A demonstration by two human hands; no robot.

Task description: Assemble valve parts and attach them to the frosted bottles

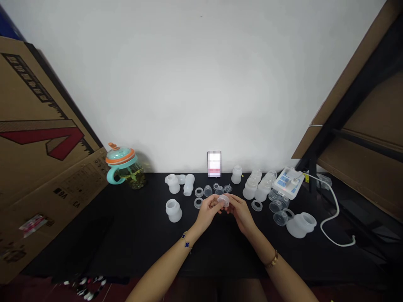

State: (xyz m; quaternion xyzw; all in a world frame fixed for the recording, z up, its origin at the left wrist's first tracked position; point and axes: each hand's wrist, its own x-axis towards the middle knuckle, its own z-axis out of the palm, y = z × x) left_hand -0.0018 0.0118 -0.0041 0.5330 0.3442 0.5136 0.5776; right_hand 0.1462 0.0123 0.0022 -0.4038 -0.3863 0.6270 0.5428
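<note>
Both my hands meet over the middle of the black table (132, 235). My left hand (208, 212) and my right hand (239, 212) pinch one small clear plastic cap-like part (223, 200) between their fingertips, a little above the tabletop. Just behind them lie several small clear cups and rings (208, 191). A white bottle-shaped piece (173, 209) stands to the left of my left hand. A clear ring (257, 205) lies to the right of my right hand.
More white and clear bottle parts (258, 186) cluster at the back right, beside a white device (288, 182) with a white cable (333, 218). A teal and orange cup (124, 170) stands back left. Cardboard boxes (37, 155) lean at the left, a dark shelf frame (346, 138) at the right.
</note>
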